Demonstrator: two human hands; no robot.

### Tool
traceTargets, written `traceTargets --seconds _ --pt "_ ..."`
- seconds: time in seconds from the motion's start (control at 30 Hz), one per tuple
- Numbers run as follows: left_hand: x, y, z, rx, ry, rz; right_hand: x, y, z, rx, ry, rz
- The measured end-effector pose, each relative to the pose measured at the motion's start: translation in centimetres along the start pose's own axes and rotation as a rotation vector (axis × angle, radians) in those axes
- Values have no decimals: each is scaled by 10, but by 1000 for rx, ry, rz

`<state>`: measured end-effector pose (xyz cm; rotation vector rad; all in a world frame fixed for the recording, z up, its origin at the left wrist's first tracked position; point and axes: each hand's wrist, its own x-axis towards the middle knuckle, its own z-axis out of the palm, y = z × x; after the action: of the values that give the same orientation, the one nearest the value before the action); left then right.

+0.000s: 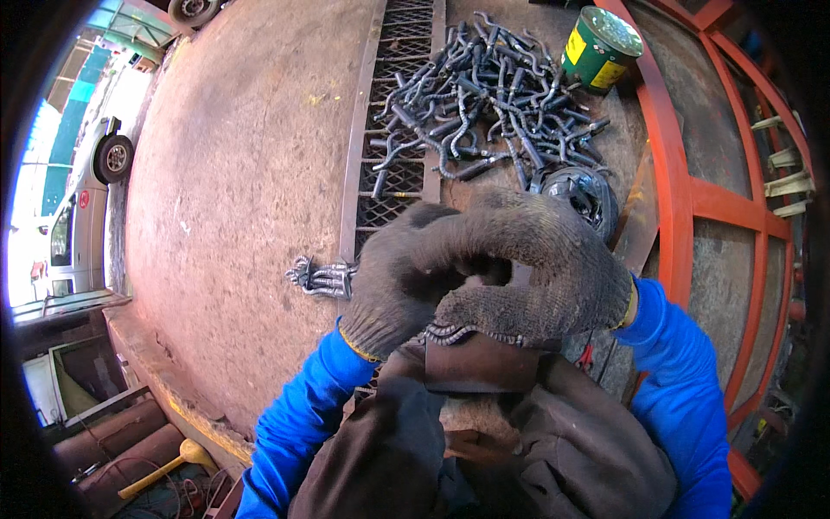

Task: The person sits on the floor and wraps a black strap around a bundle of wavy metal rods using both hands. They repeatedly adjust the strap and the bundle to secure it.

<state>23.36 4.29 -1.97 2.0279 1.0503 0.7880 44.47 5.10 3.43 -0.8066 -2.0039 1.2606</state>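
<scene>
Both my hands wear grey-brown knit gloves and meet above my lap. My left hand (pixel 396 281) is closed, its fingers curled in toward the other hand. My right hand (pixel 553 268) curls too, thumb and forefinger bent round a gap. Whatever they pinch between them is hidden by the gloves. Just below them, short grey ribbed rods (pixel 454 333) show at the top of a brown, rusty-looking curved metal piece (pixel 481 367) between my knees. Left of my left hand, a small bundle of bent ribbed rods (pixel 322 278) lies on the floor.
Ahead, a heap of dark tubes and bent ribbed rods (pixel 493 99) lies partly on a floor grating (pixel 402 52). A green drum (pixel 601 50) stands beyond it. A black bundle (pixel 577 197) sits near my right hand. An orange metal frame (pixel 679 208) rises on the right.
</scene>
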Motion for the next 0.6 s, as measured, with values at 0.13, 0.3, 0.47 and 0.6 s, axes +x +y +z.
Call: traceTargets --seconds 0.13,0.3,0.47,0.6 --pt "-17 16 2 -497 337 -395 -14 18 8 -312 205 -74" --pt "-41 19 2 -1110 462 -590 -64 20 15 -253 66 210" --pt "-64 4 -4 -782 -24 -860 -118 18 14 -360 62 364" --pt "-93 2 9 -610 -229 -829 -156 32 31 -324 -3 489"
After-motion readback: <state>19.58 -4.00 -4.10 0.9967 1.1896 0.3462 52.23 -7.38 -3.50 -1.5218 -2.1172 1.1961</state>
